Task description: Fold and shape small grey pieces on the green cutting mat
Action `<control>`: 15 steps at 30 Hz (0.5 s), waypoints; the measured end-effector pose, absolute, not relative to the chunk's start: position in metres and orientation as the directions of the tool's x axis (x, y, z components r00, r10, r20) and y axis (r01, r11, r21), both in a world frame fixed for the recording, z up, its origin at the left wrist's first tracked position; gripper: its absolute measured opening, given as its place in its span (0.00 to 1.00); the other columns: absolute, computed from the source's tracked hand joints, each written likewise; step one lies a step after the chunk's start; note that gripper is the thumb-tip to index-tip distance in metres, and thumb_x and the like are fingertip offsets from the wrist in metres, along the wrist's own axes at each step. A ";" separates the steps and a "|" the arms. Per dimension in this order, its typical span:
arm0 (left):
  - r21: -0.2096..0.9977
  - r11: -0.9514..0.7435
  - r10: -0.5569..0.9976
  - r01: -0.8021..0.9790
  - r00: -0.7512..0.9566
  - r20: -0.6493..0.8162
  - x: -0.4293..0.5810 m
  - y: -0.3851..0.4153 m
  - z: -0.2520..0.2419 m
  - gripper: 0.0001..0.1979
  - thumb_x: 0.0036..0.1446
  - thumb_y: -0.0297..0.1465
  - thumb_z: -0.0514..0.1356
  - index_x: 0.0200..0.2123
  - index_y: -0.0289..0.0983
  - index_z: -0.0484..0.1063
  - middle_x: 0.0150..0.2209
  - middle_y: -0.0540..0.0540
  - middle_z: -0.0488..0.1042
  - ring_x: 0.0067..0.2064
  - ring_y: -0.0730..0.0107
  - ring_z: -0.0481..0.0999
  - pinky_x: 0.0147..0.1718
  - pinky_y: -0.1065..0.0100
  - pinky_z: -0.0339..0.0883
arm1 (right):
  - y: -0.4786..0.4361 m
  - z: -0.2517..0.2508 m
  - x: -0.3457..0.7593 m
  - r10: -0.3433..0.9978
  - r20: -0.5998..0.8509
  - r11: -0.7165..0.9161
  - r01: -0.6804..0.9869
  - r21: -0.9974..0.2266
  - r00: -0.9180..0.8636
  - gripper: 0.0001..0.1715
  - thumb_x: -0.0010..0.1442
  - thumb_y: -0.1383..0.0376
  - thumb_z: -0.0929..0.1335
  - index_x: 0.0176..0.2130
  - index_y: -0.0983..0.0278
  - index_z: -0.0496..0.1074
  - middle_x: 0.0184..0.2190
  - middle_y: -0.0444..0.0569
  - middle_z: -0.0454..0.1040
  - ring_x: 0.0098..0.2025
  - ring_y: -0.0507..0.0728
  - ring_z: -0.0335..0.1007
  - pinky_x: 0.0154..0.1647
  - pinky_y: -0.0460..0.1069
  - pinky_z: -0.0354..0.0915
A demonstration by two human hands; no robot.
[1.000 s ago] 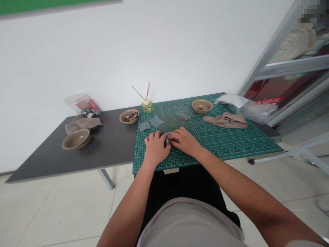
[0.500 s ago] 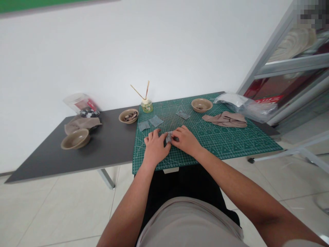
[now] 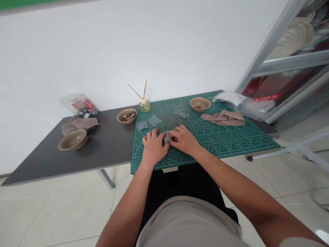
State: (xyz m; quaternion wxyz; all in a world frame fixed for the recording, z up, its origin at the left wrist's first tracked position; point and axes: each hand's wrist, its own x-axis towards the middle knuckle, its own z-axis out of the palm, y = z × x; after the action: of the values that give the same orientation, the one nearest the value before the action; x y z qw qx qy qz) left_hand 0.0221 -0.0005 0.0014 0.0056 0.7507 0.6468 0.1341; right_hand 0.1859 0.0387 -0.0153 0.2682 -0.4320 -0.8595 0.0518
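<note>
A small grey translucent packet [image 3: 167,137] lies on the green cutting mat [image 3: 213,139] between my two hands. My left hand [image 3: 153,145] has thumb and index finger on its left edge, while the other fingers rest on the mat. From the other side, my right hand [image 3: 184,139] pinches the packet's right edge with curled fingers. Beyond my left fingers lie two flat grey squares [image 3: 154,120], side by side. Another grey square [image 3: 181,114] is farther back, past my right hand. Whatever is inside the packet is too small to make out.
A bowl of dark and pale pieces [image 3: 126,116] stands left of the mat, beside a reed diffuser [image 3: 145,105]. Another bowl [image 3: 200,104] and a brown cloth [image 3: 223,118] lie to the right. At far left are a tilted bowl [image 3: 73,140] and a plastic bag [image 3: 78,102].
The view has shifted slightly, so everything sits a little farther left. Both hands keep the same hold on the grey packet, with hardly any movement.
</note>
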 end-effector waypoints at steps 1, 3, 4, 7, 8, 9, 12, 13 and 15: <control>0.180 -0.160 0.973 0.970 0.125 0.192 0.022 0.000 0.002 0.20 0.61 0.39 0.55 0.56 0.47 0.71 0.61 0.42 0.64 0.60 0.48 0.61 0.54 0.48 0.58 | 0.039 -0.015 0.186 0.750 0.414 0.650 0.689 -0.321 -0.515 0.04 0.59 0.67 0.70 0.31 0.62 0.73 0.32 0.50 0.71 0.40 0.60 0.61 0.46 0.54 0.61; 0.179 -0.158 0.974 0.971 0.124 0.187 0.023 0.000 0.002 0.20 0.61 0.39 0.55 0.56 0.47 0.71 0.61 0.42 0.64 0.60 0.49 0.61 0.54 0.48 0.57 | 0.040 -0.015 0.187 0.702 0.409 0.709 0.626 -0.323 -0.583 0.03 0.61 0.68 0.69 0.33 0.62 0.74 0.34 0.49 0.73 0.40 0.59 0.62 0.47 0.54 0.60; 0.179 -0.158 0.975 0.971 0.125 0.184 0.023 0.000 0.002 0.20 0.61 0.39 0.55 0.56 0.47 0.71 0.61 0.42 0.64 0.60 0.49 0.61 0.55 0.48 0.57 | 0.041 -0.015 0.186 0.684 0.408 0.728 0.603 -0.327 -0.604 0.04 0.62 0.69 0.68 0.35 0.62 0.74 0.35 0.49 0.74 0.41 0.59 0.63 0.48 0.54 0.60; 0.182 -0.155 0.976 0.971 0.123 0.179 0.022 0.000 0.002 0.21 0.61 0.38 0.55 0.57 0.48 0.70 0.61 0.42 0.64 0.61 0.49 0.60 0.55 0.48 0.57 | 0.043 -0.016 0.185 0.709 0.415 0.702 0.629 -0.333 -0.571 0.07 0.64 0.68 0.66 0.35 0.62 0.74 0.37 0.50 0.75 0.40 0.59 0.63 0.48 0.55 0.60; 0.183 -0.156 0.976 0.971 0.123 0.178 0.022 0.000 0.002 0.21 0.61 0.39 0.56 0.57 0.48 0.70 0.61 0.42 0.64 0.61 0.49 0.60 0.56 0.48 0.57 | 0.043 -0.016 0.185 0.735 0.421 0.670 0.664 -0.331 -0.532 0.07 0.64 0.68 0.66 0.34 0.62 0.74 0.36 0.50 0.75 0.41 0.59 0.63 0.47 0.55 0.60; 0.184 -0.157 0.976 0.970 0.124 0.179 0.022 0.000 0.002 0.21 0.61 0.39 0.56 0.57 0.48 0.70 0.61 0.42 0.64 0.61 0.49 0.60 0.56 0.48 0.57 | 0.043 -0.016 0.185 0.758 0.427 0.638 0.699 -0.325 -0.493 0.07 0.64 0.67 0.67 0.33 0.62 0.73 0.35 0.51 0.74 0.41 0.60 0.62 0.47 0.55 0.60; 0.185 -0.166 0.974 0.969 0.132 0.186 0.021 0.000 0.001 0.21 0.60 0.39 0.56 0.57 0.47 0.70 0.61 0.42 0.64 0.60 0.49 0.60 0.55 0.48 0.57 | 0.041 -0.016 0.185 0.785 0.433 0.590 0.746 -0.309 -0.442 0.06 0.61 0.66 0.69 0.31 0.62 0.72 0.32 0.51 0.71 0.41 0.61 0.62 0.45 0.55 0.61; 0.185 -0.168 0.973 0.968 0.132 0.189 0.021 0.000 0.000 0.21 0.60 0.39 0.56 0.57 0.47 0.70 0.61 0.42 0.64 0.60 0.49 0.61 0.55 0.48 0.57 | 0.040 -0.016 0.186 0.780 0.430 0.600 0.738 -0.308 -0.455 0.05 0.60 0.66 0.69 0.30 0.62 0.72 0.32 0.50 0.71 0.40 0.61 0.61 0.45 0.54 0.61; 0.186 -0.171 0.971 0.968 0.134 0.196 0.021 0.000 0.000 0.21 0.61 0.39 0.56 0.56 0.46 0.71 0.61 0.41 0.65 0.60 0.48 0.61 0.54 0.48 0.57 | 0.040 -0.015 0.187 0.749 0.416 0.650 0.693 -0.310 -0.516 0.04 0.59 0.67 0.70 0.31 0.62 0.73 0.32 0.49 0.71 0.40 0.60 0.62 0.46 0.54 0.61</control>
State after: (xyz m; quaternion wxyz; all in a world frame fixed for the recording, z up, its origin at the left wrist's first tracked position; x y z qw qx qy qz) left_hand 0.0211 0.0000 0.0003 0.0071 0.7530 0.6438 0.1360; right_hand 0.1868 0.0398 -0.0153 0.2644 -0.4148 -0.8691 0.0521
